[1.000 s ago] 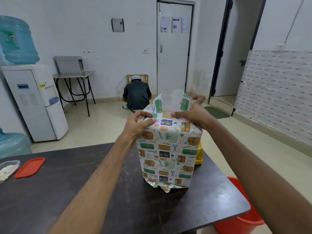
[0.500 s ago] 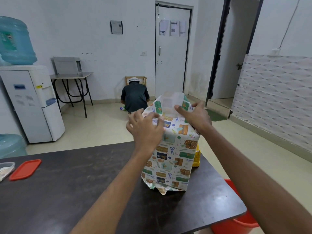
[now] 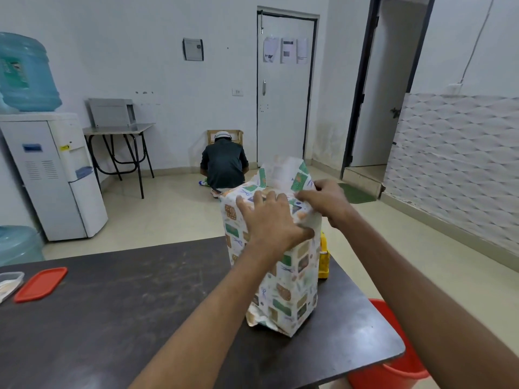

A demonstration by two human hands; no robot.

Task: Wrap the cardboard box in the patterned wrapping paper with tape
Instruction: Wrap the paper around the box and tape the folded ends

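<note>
The box stands upright on the dark table (image 3: 118, 310), fully covered by patterned wrapping paper (image 3: 286, 293) with green and brown motifs. Loose paper flaps (image 3: 283, 172) stick up at its far top edge, white inside showing. My left hand (image 3: 269, 217) lies flat on the top near corner, fingers spread, pressing the paper down. My right hand (image 3: 325, 200) pinches a folded flap at the top right edge. No cardboard shows. A yellow object (image 3: 323, 256), possibly a tape dispenser, stands behind the box on the right.
A red lid (image 3: 40, 283) and a clear container (image 3: 9, 283) lie at the table's left edge. A red bucket (image 3: 393, 363) sits on the floor below the right corner. A water dispenser (image 3: 53, 175) stands left; a person (image 3: 224, 167) crouches near the far wall.
My left hand moved from the box's left top edge onto the top, now pressing flat. My right hand shifted right, pinching the flap. The box has turned slightly, its corner now facing me.
</note>
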